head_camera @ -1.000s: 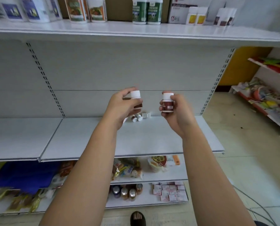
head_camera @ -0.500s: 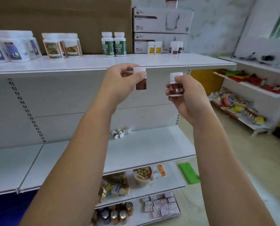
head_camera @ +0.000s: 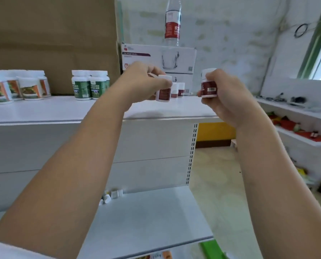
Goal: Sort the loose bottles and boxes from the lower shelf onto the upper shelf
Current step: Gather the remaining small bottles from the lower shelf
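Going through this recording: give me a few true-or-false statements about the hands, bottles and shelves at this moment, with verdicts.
1. The left hand grips the left bottle and the right hand grips the right bottle, both red-labelled. True.
2. The lower shelf holds nothing. False: a few loose bottles lie near its back.
3. Green-labelled bottles stand on the upper shelf. True.
4. The water bottle lies on its side on the upper shelf. False: it stands upright on top of the white boxes.
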`<action>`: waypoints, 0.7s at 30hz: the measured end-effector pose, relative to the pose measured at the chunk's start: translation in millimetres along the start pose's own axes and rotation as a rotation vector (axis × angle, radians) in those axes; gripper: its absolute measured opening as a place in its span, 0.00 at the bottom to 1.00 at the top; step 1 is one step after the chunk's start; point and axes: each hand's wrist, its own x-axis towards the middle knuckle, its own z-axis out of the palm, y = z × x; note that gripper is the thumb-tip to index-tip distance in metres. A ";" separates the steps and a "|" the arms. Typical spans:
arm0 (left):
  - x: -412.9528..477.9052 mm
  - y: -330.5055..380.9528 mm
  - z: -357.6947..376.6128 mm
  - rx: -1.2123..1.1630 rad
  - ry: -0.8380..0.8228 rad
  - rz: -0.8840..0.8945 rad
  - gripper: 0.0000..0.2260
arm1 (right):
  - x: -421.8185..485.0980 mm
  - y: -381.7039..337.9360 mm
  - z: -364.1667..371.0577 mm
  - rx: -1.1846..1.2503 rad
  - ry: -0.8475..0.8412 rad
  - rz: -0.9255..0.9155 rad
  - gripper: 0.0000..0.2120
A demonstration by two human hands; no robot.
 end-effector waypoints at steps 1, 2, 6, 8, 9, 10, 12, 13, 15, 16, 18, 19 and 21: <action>11.7 3.3 7.3 0.016 -0.008 -0.002 0.07 | 12.9 -0.9 -10.6 -0.018 -0.023 -0.004 0.02; 23.6 5.5 14.3 0.043 -0.023 -0.006 0.08 | 25.0 -1.6 -20.7 -0.037 -0.053 -0.007 0.02; 67.3 9.0 37.5 0.172 -0.125 -0.042 0.08 | 71.0 -1.0 -59.4 -0.156 -0.222 -0.022 0.02; 83.6 7.8 45.1 0.241 -0.148 -0.073 0.07 | 93.4 1.0 -74.9 -0.244 -0.297 -0.017 0.02; 90.1 6.9 48.4 0.260 -0.157 -0.101 0.07 | 104.2 2.2 -81.2 -0.298 -0.332 -0.012 0.03; 96.3 5.2 51.6 0.268 -0.171 -0.136 0.08 | 114.3 3.8 -85.8 -0.346 -0.362 -0.002 0.04; 107.2 1.6 55.2 0.276 -0.221 -0.204 0.09 | 134.5 8.8 -89.0 -0.392 -0.410 0.028 0.07; 112.5 -0.2 56.0 0.283 -0.239 -0.228 0.09 | 144.2 12.4 -88.4 -0.396 -0.435 0.042 0.07; 122.0 -2.0 56.2 0.307 -0.251 -0.259 0.10 | 163.2 21.3 -83.6 -0.402 -0.493 0.066 0.07; 126.0 -1.8 55.9 0.319 -0.253 -0.272 0.11 | 172.3 25.9 -80.9 -0.410 -0.517 0.080 0.08; 133.5 -1.3 55.7 0.336 -0.263 -0.293 0.13 | 188.1 35.0 -75.1 -0.411 -0.542 0.106 0.10; 136.4 -1.0 55.9 0.340 -0.270 -0.300 0.13 | 195.3 39.7 -72.3 -0.398 -0.538 0.114 0.11; 140.6 -0.4 57.0 0.338 -0.270 -0.311 0.12 | 206.4 49.0 -65.7 -0.372 -0.518 0.115 0.12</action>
